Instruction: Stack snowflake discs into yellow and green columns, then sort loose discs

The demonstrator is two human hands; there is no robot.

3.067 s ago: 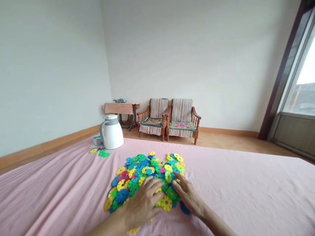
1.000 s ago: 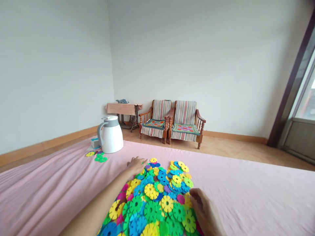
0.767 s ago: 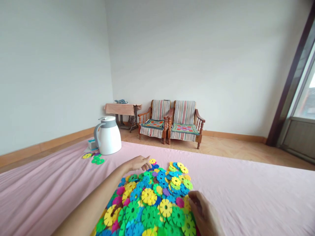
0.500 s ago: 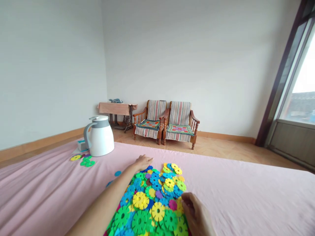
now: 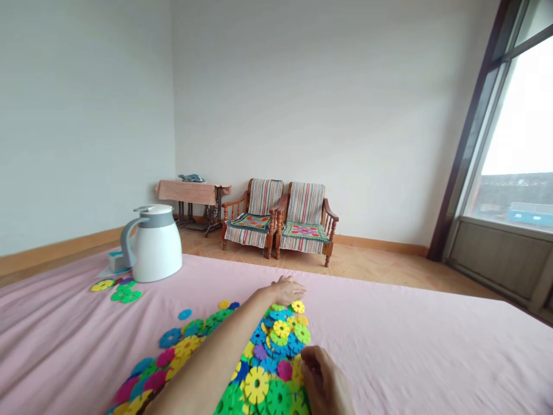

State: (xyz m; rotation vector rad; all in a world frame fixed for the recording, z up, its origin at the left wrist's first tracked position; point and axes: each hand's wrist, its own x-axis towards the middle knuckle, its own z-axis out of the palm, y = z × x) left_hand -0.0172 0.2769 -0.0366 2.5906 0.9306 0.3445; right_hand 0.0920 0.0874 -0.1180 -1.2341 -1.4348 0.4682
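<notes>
Walls (image 5: 302,104): pale, meeting in a corner at left, with an orange-brown skirting board (image 5: 380,244) along the foot.
Pink sheet (image 5: 397,346): spread over the near surface, creased at left, smoother at right.
Window (image 5: 518,132): at far right, bright glass above a greyish panel.
Armchairs (image 5: 305,199): two, wooden, side by side against the far wall, with striped covers and patterned seat pads.
Table (image 5: 185,192): left of the armchairs, under a pinkish cloth, on dark legs.
Pile of discs (image 5: 256,384): on the sheet in front of the person; notched, flower-like, yellow, green, blue, pink and purple, overlapping; the left forearm crosses above it.
Jug (image 5: 158,251): white, grey-collared, upright at the sheet's left.
Left hand (image 5: 287,290): at the pile's far end, fingers stretched out, grip wide.
Right hand (image 5: 324,380): beside the pile's right edge, fingers curled; whether it pinches a disc, I cannot tell.
Small box (image 5: 117,261): behind the jug's handle, partly hidden.
Loose discs (image 5: 126,294): a few, green, yellow and purple, near the jug's base.
Single blue disc (image 5: 185,314): just apart from the pile's left side.
</notes>
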